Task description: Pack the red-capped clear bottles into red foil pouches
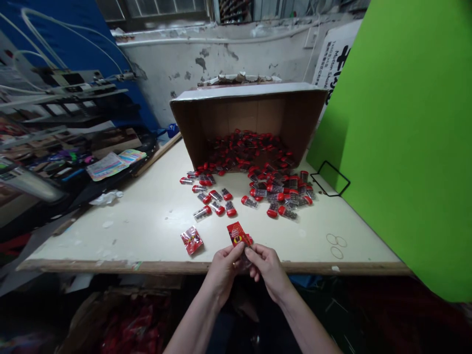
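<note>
Close to the table's front edge, my left hand (225,265) and my right hand (266,265) meet, both with thumbs and fingers pinched. Between them is a red printed card (236,232) with a yellow and black mark, along with clear plastic that looks like a small bag. A bit of red just behind the card may be a cap; my fingers hide most of it. To the left lies a red printed packet (192,240), flat on the table. Beyond my hands, small clear tubes with red caps (249,201) and dark beads inside lie scattered.
A cardboard box (306,118) lies on its side at the back, many red-capped tubes spilling from it. A green panel (401,147) bounds the right. Rubber bands (336,240) and a black wire frame (328,179) lie near it. Cluttered equipment (73,93) stands left.
</note>
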Demonstrator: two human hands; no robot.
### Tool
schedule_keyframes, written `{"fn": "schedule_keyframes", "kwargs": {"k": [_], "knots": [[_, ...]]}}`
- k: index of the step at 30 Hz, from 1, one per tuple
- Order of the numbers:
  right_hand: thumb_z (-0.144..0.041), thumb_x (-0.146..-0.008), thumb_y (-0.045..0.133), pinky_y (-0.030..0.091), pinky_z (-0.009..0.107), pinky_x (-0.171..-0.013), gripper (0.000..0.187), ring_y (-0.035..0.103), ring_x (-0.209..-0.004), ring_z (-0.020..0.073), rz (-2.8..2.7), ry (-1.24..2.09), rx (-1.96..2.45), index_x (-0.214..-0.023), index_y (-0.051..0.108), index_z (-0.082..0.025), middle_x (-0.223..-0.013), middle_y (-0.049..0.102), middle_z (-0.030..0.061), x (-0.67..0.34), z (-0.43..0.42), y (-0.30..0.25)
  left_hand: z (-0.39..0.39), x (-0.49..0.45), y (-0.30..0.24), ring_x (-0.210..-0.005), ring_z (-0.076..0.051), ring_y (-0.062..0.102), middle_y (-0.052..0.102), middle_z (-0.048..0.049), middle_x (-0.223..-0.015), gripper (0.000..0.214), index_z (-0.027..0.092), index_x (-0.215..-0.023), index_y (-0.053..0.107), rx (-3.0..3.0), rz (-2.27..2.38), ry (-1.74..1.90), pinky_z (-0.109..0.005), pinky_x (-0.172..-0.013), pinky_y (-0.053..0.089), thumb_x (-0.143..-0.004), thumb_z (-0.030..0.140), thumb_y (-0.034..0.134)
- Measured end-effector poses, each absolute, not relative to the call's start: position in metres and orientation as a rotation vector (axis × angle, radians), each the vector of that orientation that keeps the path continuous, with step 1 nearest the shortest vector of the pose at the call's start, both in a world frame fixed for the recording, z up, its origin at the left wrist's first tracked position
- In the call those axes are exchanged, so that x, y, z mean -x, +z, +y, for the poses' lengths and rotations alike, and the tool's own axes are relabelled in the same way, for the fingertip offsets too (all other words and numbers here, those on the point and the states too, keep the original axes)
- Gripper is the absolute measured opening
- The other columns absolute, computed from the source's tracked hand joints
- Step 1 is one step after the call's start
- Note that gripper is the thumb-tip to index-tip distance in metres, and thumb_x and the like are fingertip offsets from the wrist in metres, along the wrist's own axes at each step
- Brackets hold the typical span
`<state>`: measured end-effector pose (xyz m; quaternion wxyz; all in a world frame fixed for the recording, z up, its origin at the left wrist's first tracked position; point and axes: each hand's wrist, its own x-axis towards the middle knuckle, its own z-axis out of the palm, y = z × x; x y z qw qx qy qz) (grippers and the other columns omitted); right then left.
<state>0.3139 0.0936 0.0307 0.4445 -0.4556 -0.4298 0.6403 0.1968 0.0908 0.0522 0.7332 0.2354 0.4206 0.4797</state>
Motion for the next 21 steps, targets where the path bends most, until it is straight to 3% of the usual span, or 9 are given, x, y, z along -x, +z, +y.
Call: {"fn": "schedule_keyframes", "kwargs": {"k": [6, 10, 14, 21], "knots": [[-0.046, -0.081, 0.058, 0.042, 0.016, -0.042, 0.032, 0.054, -0.049, 0.0089, -1.051, 1.608, 1.085, -0.084, 0.062, -0.014, -0.062, 0.062, -0.0003, -0.306, 0.097, 0.034, 0.096, -0.197, 0.054, -0.042, -0.008, 0.046, 0.055, 0.0001, -0.052, 0.028, 0.011, -0.066, 0.063, -0.440, 0.956, 1.109, -0.023, -0.044, 0.036, -0.070, 0.038, 0.069], [-0.040, -0.079, 0.064, 0.047, 0.020, -0.053, 0.026, 0.061, -0.065, 0.0138, -1.174, 1.637, 1.009, -0.091, 0.064, -0.017, -0.078, 0.067, 0.0020, -0.313, 0.096, 0.034, 0.101, -0.192, 0.060, -0.050, -0.009, 0.052, 0.062, -0.0036, -0.059, 0.028, 0.009, -0.069, 0.067, -0.387, 1.007, 1.125, -0.020, -0.048, 0.039, -0.068, 0.037, 0.071], [-0.038, -0.076, 0.067, 0.047, 0.023, -0.058, 0.020, 0.059, -0.064, 0.0152, -1.293, 1.480, 1.078, -0.076, 0.065, -0.018, -0.067, 0.065, -0.0010, -0.323, 0.096, 0.024, 0.096, -0.197, 0.060, -0.054, -0.010, 0.055, 0.065, -0.0050, -0.062, 0.028, 0.009, -0.072, 0.069, -0.343, 0.985, 1.123, -0.021, -0.055, 0.044, -0.066, 0.035, 0.074], [-0.041, -0.069, 0.072, 0.041, 0.022, -0.045, 0.032, 0.052, -0.048, 0.0127, -1.129, 1.560, 1.074, -0.059, 0.054, -0.017, -0.054, 0.056, -0.0031, -0.324, 0.101, 0.003, 0.085, -0.209, 0.060, -0.057, -0.011, 0.056, 0.065, -0.0038, -0.063, 0.026, 0.009, -0.073, 0.069, -0.279, 0.956, 1.121, -0.025, -0.063, 0.046, -0.063, 0.032, 0.077]]}}
